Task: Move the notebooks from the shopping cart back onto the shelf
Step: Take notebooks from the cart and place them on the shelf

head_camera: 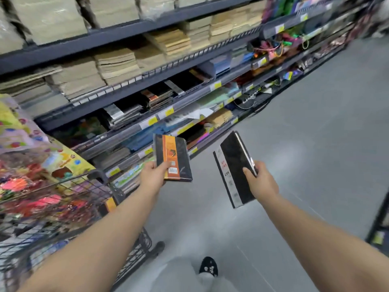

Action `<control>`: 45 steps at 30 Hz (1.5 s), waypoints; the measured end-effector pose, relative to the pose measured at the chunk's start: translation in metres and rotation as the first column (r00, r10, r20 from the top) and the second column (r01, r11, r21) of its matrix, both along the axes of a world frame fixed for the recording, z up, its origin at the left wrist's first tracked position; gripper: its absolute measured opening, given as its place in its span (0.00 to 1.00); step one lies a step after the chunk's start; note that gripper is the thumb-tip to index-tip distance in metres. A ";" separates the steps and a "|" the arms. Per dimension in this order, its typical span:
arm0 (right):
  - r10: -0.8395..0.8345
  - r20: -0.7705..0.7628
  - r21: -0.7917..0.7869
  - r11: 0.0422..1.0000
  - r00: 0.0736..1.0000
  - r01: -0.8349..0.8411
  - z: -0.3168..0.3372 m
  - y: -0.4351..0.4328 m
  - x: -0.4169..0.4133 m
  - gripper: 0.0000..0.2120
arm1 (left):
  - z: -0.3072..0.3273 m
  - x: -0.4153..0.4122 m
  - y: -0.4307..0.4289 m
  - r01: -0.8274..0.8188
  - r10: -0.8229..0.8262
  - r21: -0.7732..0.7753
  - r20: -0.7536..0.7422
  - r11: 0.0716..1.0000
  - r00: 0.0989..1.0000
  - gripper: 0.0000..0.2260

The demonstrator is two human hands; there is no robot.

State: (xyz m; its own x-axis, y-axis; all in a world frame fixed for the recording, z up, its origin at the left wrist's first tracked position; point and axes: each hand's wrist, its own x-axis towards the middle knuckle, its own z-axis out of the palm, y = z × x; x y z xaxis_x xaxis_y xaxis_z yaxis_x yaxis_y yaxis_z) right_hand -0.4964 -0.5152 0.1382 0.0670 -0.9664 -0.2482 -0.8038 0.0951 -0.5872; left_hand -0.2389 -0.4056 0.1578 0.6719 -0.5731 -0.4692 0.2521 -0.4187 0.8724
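I hold the black-and-orange hardcover notebook [173,159] in my left hand [152,172] and the black silver-spined notebook [234,169] in my right hand [261,182], long axes toward twelve, the left nearer the dark metal shelf [134,131] at eleven.

Handwritten "25K" reads on the white spine strip of the black notebook [234,165]. Other print on that strip is too blurred to read. The barcode sticker on the orange-banded notebook [173,158] is illegible, as are the yellow price tags [169,111] along the shelf rails.
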 end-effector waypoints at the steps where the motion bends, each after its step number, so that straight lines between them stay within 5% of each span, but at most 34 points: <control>1: -0.014 0.015 0.006 1.000 1.000 0.013 -0.002 -0.011 -0.002 0.16 | -0.003 -0.002 -0.009 -0.004 0.004 0.020 0.001 1.000 1.000 0.09; 13: -0.033 0.237 0.051 0.998 0.971 0.022 -0.016 -0.173 0.059 0.14 | -0.044 0.041 -0.158 -0.014 0.011 0.075 0.031 0.997 0.999 0.14; 22: 0.025 0.263 0.142 0.988 0.964 -0.065 -0.018 -0.308 0.119 0.09 | -0.066 0.086 -0.251 -0.043 -0.022 0.322 0.196 0.946 0.980 0.12; 36: 0.138 0.457 0.343 0.884 0.879 -0.317 -0.066 -0.460 0.244 0.29 | -0.116 0.105 -0.318 -0.100 -0.170 0.614 0.365 0.783 0.915 0.11; 45: 0.163 0.590 0.355 0.827 0.791 -0.436 -0.096 -0.504 0.332 0.30 | -0.171 0.118 -0.370 0.063 -0.550 0.730 0.453 0.681 0.701 0.18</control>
State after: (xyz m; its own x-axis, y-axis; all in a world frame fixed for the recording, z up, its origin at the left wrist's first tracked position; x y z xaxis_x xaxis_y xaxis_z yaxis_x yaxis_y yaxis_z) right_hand -0.1645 -1.0191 0.0418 0.5806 -0.6549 -0.4837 -0.4245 0.2634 -0.8662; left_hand -0.1210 -0.7758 -0.0135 0.7683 -0.5330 -0.3543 -0.4688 -0.8456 0.2553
